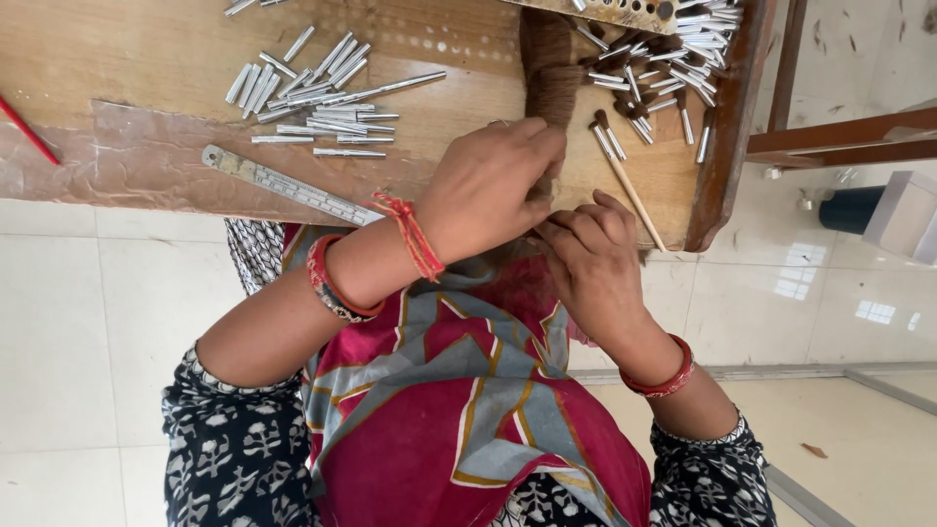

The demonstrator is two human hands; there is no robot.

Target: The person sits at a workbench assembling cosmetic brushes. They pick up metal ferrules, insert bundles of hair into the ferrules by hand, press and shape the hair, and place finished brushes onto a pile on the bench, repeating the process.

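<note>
Hair bundle (547,68), brown, lies on wooden bench (146,59), its lower end pinched at bench edge. Left hand (493,185) curled over that end, fingers closed on tuft. Right hand (590,259) just beside bundle end, fingertips drawn together; what is held cannot be told. Step judged: small tuft being separated. Next move judged to call for fine pinch. Metal tubes (312,93) and steel ruler (288,185) lie left of bundle, well apart; filled tubes (673,59) right of bundle, near; little room there.

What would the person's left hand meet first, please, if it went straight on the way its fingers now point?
Probably the brown hair bundle: the left hand points up and right across the wooden table, its fingertips already at the bundle's lower end. Contact is unclear, as depth is hard to judge.
</note>
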